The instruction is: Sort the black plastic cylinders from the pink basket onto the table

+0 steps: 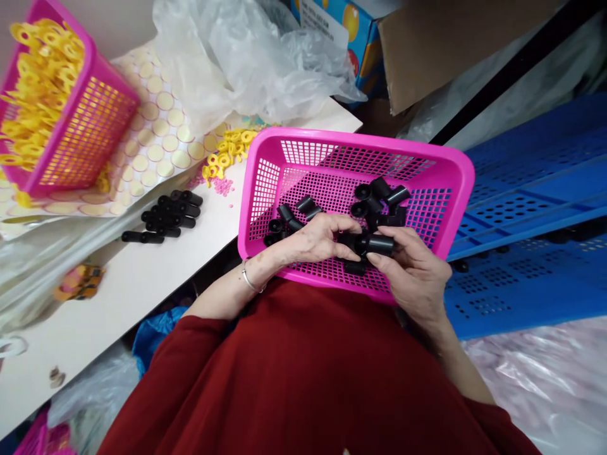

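Note:
A pink mesh basket (455, 170) rests on my lap and holds several loose black plastic tubes (379, 193). Both hands are inside it at the near edge. My left hand (315, 240) is curled with fingers closed around black tube pieces. My right hand (412, 265) pinches a black tube (379, 243) between thumb and fingers, its end meeting the pieces in my left hand. A thin bangle circles my left wrist.
A white table (142, 284) to the left carries a pile of joined black tubes (168, 218), loose yellow rings (230, 148), a sheet of round stickers (156, 136) and a second pink basket (90, 133) of yellow rings. Clear plastic bags (256, 57) lie behind. Blue perforated crates (531, 215) stand right.

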### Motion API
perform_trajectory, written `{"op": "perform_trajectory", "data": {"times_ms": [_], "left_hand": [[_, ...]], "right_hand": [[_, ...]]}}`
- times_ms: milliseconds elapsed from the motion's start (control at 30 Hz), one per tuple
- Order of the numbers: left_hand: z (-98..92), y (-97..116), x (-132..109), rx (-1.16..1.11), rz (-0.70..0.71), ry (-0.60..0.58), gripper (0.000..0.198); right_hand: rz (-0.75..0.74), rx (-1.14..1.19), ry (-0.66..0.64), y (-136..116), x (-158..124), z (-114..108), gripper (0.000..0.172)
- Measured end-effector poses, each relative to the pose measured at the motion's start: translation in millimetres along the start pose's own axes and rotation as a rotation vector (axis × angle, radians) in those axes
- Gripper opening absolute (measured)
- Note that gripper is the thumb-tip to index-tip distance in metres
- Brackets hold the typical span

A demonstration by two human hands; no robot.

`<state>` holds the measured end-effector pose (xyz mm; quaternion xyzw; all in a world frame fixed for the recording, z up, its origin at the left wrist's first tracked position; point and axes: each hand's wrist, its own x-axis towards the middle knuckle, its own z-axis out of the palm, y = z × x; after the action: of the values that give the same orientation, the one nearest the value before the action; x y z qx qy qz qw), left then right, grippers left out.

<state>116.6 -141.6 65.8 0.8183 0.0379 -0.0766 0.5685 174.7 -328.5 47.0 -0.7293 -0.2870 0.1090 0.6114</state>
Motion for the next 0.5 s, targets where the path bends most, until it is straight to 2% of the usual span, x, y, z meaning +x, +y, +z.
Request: {"op": "perform_trajectory", "data": {"times_ms": [67,167,300,367,433,500], "left_hand": [[0.1,-3,1,0.027,-0.009,0.008,0.031],[-4.6,-7,2,0.152,-0.041,0.010,0.033],[-10.4,-3,5,0.629,-0.051,-0.064,0.024],[-5.7,3,9,0.779,-0.038,-0.126,0.020],[5.1,8,15,0.802,-0.050,-0.176,0.022],[19.0,8,23,0.796,-0.123,-0.176,0.023]], "right_hand": [[0.025,0.016,0.020,2,0,-1,0.030],[0.070,0.086,0.135,7,-1,-6,0.035],[0.118,0.155,0.284,16,-2,-17,0.039],[0.165,0.205,0.266,19,-3,-21,0.038],[0.217,0.276,0.212,20,-3,-22,0.037],[0.250,0.330,0.180,21,-3,-22,0.036]]}}
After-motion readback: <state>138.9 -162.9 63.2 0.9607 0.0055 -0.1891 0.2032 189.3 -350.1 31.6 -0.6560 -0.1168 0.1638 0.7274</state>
